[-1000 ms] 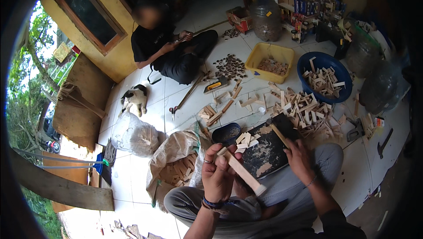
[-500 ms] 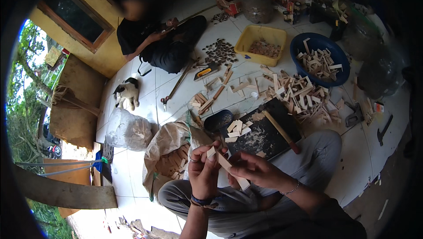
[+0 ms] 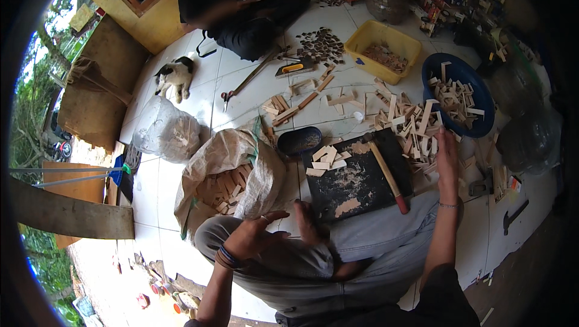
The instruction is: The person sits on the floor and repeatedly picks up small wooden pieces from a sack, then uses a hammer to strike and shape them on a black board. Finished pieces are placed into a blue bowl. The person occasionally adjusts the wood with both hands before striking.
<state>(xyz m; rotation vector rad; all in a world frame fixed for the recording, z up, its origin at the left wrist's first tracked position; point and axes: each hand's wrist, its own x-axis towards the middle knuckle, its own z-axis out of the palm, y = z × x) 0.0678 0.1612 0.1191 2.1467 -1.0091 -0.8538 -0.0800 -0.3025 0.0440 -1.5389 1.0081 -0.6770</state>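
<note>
My left hand [image 3: 256, 236] is above my left knee, fingers apart, with nothing in it. Close by, my bare foot [image 3: 310, 225] sticks up between my legs. My right hand [image 3: 447, 161] reaches forward with stretched fingers at the near right edge of a heap of wooden strips [image 3: 416, 134]. A pale wooden strip [image 3: 427, 116] stands tilted just left of its fingertips; I see no grip on it. In front of my legs lies a black board [image 3: 356, 176] bearing a hammer [image 3: 387, 176] with a wooden handle and a few small wood blocks [image 3: 327, 159].
An open sack [image 3: 265, 173] of wood pieces stands at left, beside a stuffed plastic bag [image 3: 166, 131] and a cat [image 3: 175, 78]. Beyond are a blue basin [image 3: 480, 76], a yellow tub [image 3: 386, 38], a handsaw [image 3: 294, 67] and a seated person [image 3: 241, 19]. Another hammer [image 3: 514, 217] lies right.
My hands have parted. The wooden strip they held together is out of the left hand, which dropped left; the right moved forward and right to the heap. The view shifted too.
</note>
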